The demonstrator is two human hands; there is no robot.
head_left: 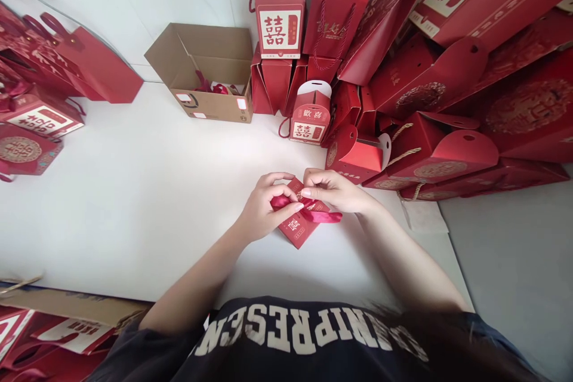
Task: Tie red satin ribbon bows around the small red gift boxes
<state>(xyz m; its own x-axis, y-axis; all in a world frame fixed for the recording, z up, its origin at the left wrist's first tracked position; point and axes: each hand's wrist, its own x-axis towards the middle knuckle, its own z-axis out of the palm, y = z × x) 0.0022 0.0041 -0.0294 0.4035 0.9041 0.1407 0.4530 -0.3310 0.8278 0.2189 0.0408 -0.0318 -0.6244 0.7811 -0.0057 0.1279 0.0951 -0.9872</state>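
Note:
A small red gift box [298, 237] with pale characters lies slanted on the white table in front of me. Across its top runs a dark pink satin ribbon [323, 216], one end sticking out to the right. My left hand [264, 206] comes from the left, thumb and fingers pinching the ribbon over the box. From the right, my right hand [333, 190] has its thumb and index finger pressed together on the ribbon near the box's upper part. Both hands meet over the middle of the box and partly hide the ribbon's knot or loop.
An open cardboard box [215, 104] with ribbon pieces stands at the back on the white table [134, 191]. Several red gift boxes [430, 149] are stacked at the right, with a small one [308, 122] in front. Red bags [98, 62] stand at the left.

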